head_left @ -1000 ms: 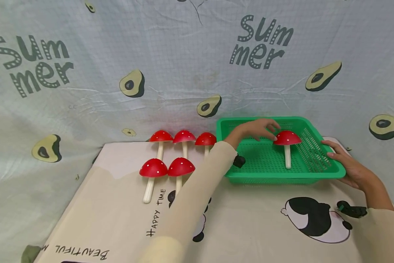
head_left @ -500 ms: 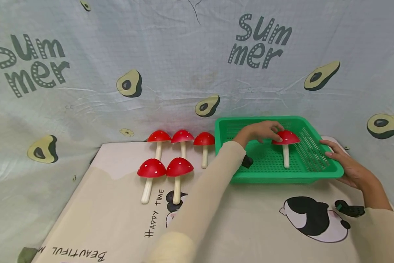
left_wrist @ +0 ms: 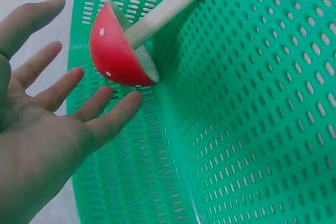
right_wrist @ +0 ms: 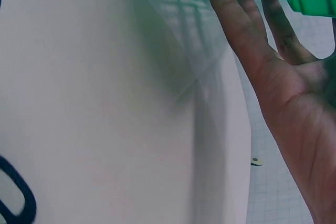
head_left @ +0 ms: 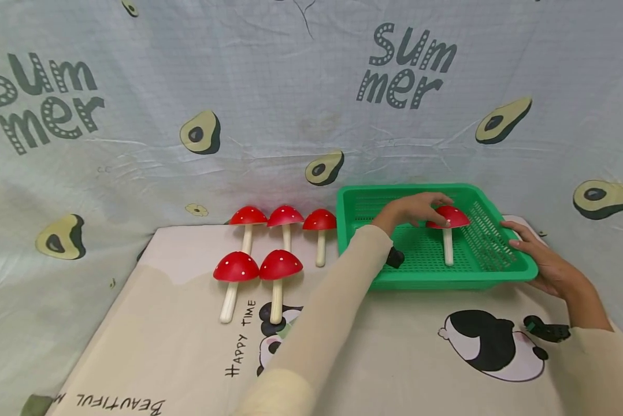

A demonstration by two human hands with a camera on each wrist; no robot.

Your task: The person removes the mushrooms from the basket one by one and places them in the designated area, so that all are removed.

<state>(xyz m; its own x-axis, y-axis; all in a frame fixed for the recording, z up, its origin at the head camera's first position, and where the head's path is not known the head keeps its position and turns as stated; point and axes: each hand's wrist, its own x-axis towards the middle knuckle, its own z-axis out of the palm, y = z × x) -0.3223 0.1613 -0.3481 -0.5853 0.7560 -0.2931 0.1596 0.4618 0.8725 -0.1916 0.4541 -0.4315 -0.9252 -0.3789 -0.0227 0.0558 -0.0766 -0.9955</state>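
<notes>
A green plastic basket (head_left: 447,278) with perforated walls stands at the right of the table against the hanging cloth. Inside it lies a toy mushroom (head_left: 448,248) with a white-spotted red cap and a pale stem. My left hand (head_left: 416,209) reaches over the basket, its fingers overlapping the cap's left side in the head view. In the left wrist view those fingers are spread beside the red cap (left_wrist: 113,51), not wrapped round it. My right hand (head_left: 548,263) holds the basket's right rim; the right wrist view has its fingers (right_wrist: 273,19) against the basket's underside.
Several more red mushrooms lie left of the basket in two rows, among them a front one (head_left: 236,266) and a back one (head_left: 320,221). The table (head_left: 166,335) has a printed cover. A patterned cloth (head_left: 270,86) hangs right behind.
My left hand has moved slightly right and onto the cap of the mushroom in the basket. My right hand keeps its place on the rim. The whole head view has shifted slightly.
</notes>
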